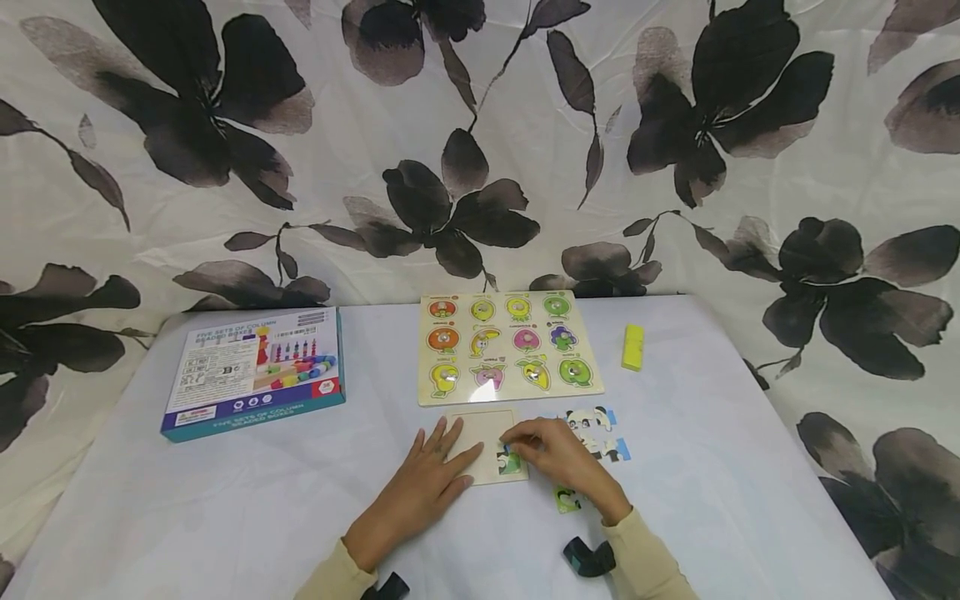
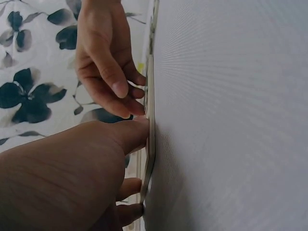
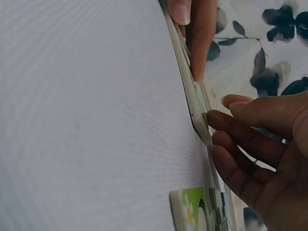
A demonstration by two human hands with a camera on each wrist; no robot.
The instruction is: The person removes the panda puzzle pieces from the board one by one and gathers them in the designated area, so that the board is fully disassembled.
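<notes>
A small pale wooden puzzle tray (image 1: 483, 425) lies on the white-covered table. In its lower right corner sits a green puzzle piece (image 1: 508, 464) with black and white print. My left hand (image 1: 423, 483) rests on the tray's left side, fingers spread; in the left wrist view the thumb (image 2: 132, 132) presses its edge. My right hand (image 1: 558, 450) touches the tray's right side, its loosely bent fingertips just above the piece. In the right wrist view, the right fingers (image 3: 231, 166) meet the tray's edge with thumb and index apart. Panda-print pieces (image 1: 592, 419) lie beyond the right hand.
Another green piece (image 1: 566, 500) lies below the right wrist. Behind the tray is a fruit picture board (image 1: 502, 346). A yellow block (image 1: 632, 347) stands to the right, a boxed toy set (image 1: 255, 371) to the left. Floral cloth (image 1: 450, 167) hangs behind the table.
</notes>
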